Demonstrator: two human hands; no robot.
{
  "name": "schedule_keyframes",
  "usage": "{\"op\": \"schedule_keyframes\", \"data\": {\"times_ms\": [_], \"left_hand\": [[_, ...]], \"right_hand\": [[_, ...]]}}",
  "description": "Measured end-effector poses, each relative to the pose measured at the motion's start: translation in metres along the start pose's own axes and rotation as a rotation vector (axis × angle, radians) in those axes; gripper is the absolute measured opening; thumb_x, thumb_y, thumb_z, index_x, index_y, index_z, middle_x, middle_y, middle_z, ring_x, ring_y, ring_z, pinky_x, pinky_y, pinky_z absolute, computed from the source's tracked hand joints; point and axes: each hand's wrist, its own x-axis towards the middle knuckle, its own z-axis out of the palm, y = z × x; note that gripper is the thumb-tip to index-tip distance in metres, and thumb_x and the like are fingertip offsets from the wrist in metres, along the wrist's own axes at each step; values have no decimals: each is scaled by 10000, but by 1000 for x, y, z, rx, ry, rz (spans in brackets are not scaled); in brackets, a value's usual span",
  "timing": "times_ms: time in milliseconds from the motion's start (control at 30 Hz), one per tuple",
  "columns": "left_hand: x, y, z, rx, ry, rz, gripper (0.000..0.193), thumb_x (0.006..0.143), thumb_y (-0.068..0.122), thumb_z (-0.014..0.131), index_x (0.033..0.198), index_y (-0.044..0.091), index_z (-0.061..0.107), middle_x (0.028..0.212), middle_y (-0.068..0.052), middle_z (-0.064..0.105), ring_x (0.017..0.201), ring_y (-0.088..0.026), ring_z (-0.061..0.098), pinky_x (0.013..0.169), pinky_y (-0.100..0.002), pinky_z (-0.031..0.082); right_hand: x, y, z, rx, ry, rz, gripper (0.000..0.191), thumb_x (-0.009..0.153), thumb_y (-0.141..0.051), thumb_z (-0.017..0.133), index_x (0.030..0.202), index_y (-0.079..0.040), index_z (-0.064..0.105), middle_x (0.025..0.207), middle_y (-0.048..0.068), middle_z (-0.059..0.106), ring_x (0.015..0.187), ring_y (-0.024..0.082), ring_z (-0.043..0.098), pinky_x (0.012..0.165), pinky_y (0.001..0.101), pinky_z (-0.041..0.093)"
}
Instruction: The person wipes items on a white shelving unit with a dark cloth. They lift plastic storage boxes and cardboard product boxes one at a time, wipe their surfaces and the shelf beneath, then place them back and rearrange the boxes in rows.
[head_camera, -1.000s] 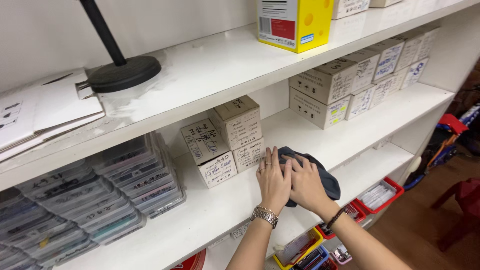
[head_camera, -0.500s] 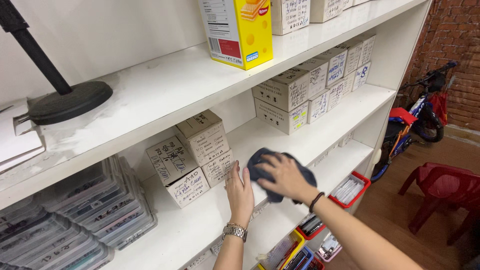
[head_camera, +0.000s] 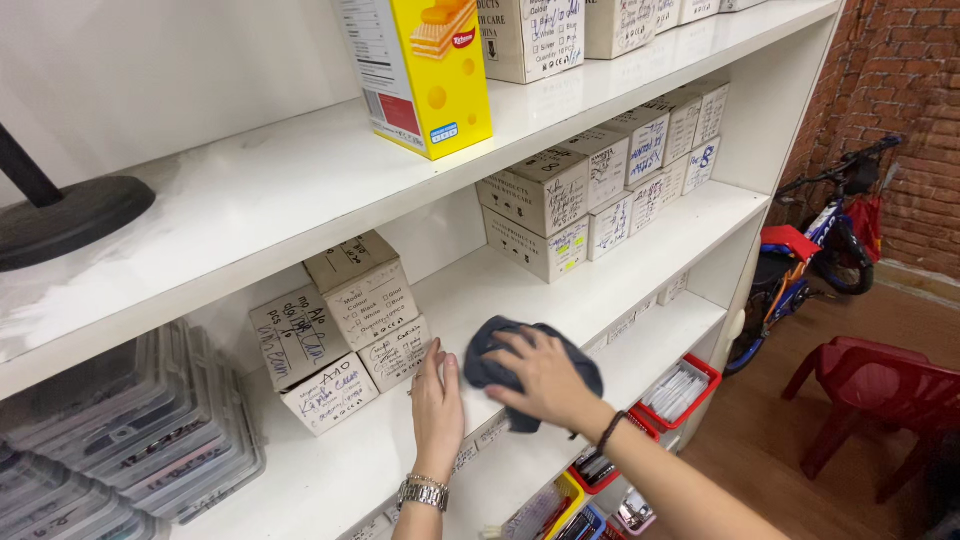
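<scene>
Cloth (head_camera: 500, 362), dark blue-grey and bunched, lies on the middle shelf (head_camera: 640, 280) of a white rack, near the front edge and well clear of the back wall. Right hand (head_camera: 545, 378) sits on top of it, palm down, fingers spread and curled over the fabric, pressing and gripping it against the shelf board; the wrist carries a dark band. Left hand (head_camera: 437, 400) lies flat just to the left, palm on bare shelf, fingers straight and together, grasping nothing; a metal watch (head_camera: 422, 492) shows at the wrist. Thumb side of the left hand is just beside the cloth's left edge, perhaps touching, hard to tell. Cloth's longer spread runs along the shelf, left to right. Small cardboard boxes (head_camera: 340, 325) stacked just left of the left fingertips, near but apart from the cloth. More boxes (head_camera: 560, 215) stand further right and back on the same shelf, well apart from both hands; open board lies between them and the cloth. Right hand is the one on the cloth; left hand is nearer the small stack.
</scene>
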Motion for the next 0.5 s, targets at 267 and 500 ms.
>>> {"op": "schedule_keyframes", "data": {"times_ms": [267,500], "left_hand": [[33,35,30,-95,-51,-43,589,992,477,450,1453,118,517,1353,-136,656,1318,-274,563,1121,-416,399],[143,101,106,-687,-329,-270,896,844,619,573,1563,138,336,1615,-102,395,1460,-298,417,1108,-534,420]], "right_hand": [[15,135,-68,84,166,813,573,852,-370,750,1363,-151,607,1250,189,641,1106,396,655,945,467,531],[69,154,-78,318,78,766,976,747,-281,742,1617,-206,307,1300,253,665,1213,345,650,1026,366,496]]}}
